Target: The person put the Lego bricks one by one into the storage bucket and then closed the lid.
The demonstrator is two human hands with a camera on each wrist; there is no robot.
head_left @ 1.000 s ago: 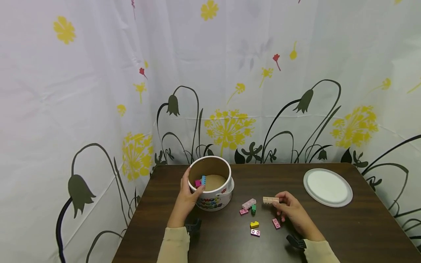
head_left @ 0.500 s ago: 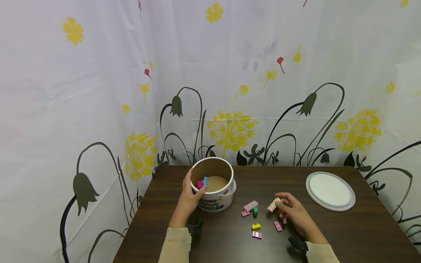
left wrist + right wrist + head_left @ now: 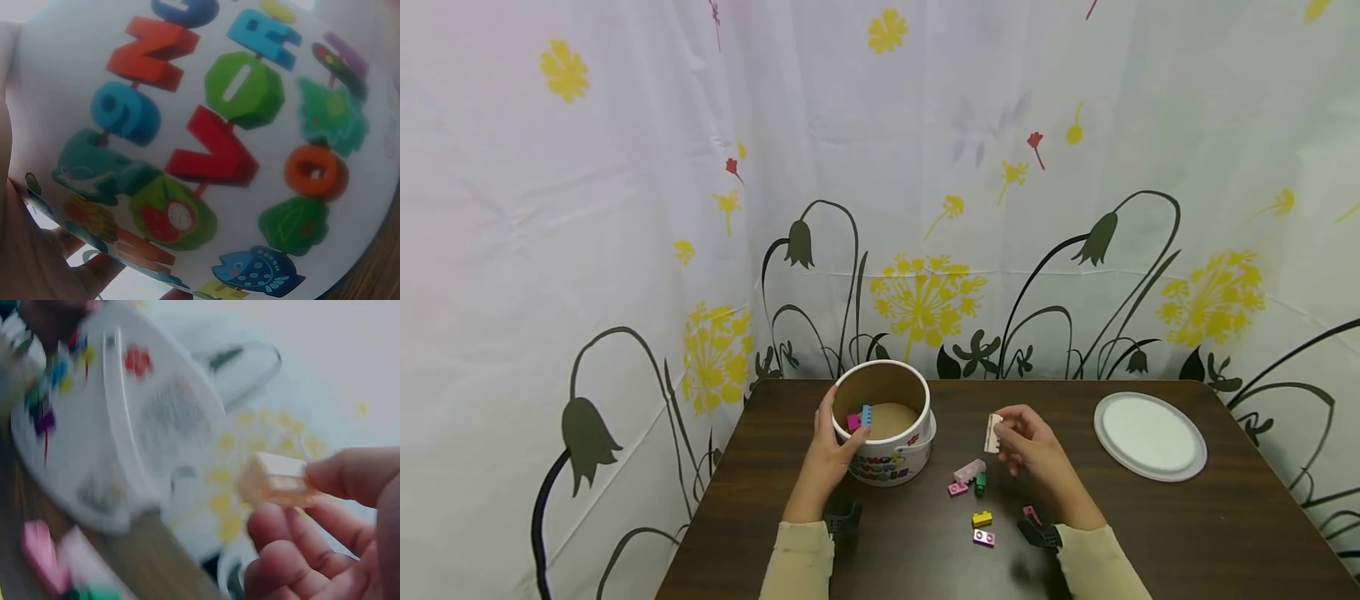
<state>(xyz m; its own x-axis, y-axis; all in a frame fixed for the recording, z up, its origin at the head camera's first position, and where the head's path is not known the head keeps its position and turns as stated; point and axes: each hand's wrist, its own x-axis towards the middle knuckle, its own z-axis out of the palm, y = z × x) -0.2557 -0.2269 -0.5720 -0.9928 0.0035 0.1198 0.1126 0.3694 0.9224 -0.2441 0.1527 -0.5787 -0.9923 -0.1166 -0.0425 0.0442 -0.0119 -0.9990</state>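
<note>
With its fingers along the outside and the thumb at the rim, my left hand (image 3: 826, 458) grips a white printed bucket (image 3: 887, 468). Inside the bucket lie a blue toy brick (image 3: 867, 416) and a magenta toy brick (image 3: 853, 422). My right hand (image 3: 1036, 450) pinches a cream toy brick (image 3: 992, 433) between thumb and fingers, raised above the table to the right of the bucket. The right wrist view shows this cream brick (image 3: 278, 479) at the fingertips. Letters and pictures on the bucket wall (image 3: 187, 125) fill the left wrist view.
Loose bricks lie on the dark table (image 3: 925, 558): light pink (image 3: 970, 471), green (image 3: 981, 484), pink (image 3: 957, 489), yellow (image 3: 982, 518) and pale pink-purple (image 3: 983, 538). Another pink brick (image 3: 1032, 514) is partly hidden by the right wrist. A white round lid (image 3: 1150, 436) lies at the right.
My right hand turns the cream brick from lying crosswise to upright, and has lifted it away and leftward, closer to the bucket. The left hand stays on the bucket.
</note>
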